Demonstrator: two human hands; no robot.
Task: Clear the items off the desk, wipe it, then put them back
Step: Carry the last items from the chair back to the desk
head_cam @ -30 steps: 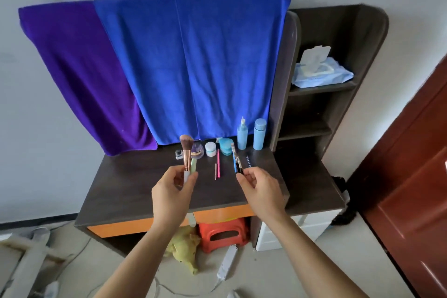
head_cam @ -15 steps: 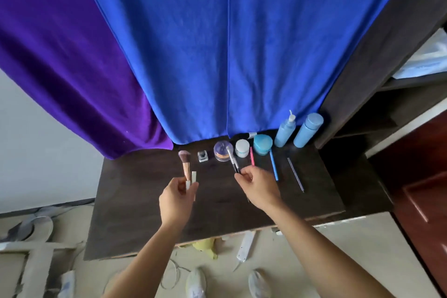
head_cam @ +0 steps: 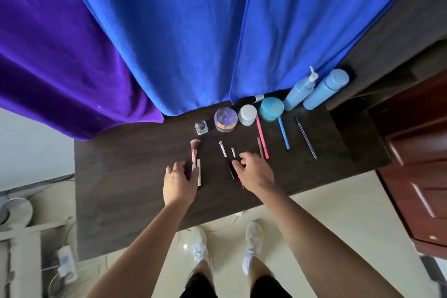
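Looking at the put-back stage imo: desk [head_cam: 125, 176] has jars and pencils lined up far right. Left hand [head_cam: 179, 180] fingers loosely spread, touching the powder brush [head_cam: 194, 151]; right hand [head_cam: 254, 172] fingers half-curled over the small brushes [head_cam: 226, 159], can't tell if gripping. Prob nearly done.

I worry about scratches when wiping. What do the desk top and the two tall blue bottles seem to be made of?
The desk top looks like dark wood-grain laminate or veneer with a matte finish: faint streaked grain, little glare. The two tall blue bottles look like matte plastic, being uniformly pale blue and opaque with soft highlights, though frosted glass cannot be ruled out.
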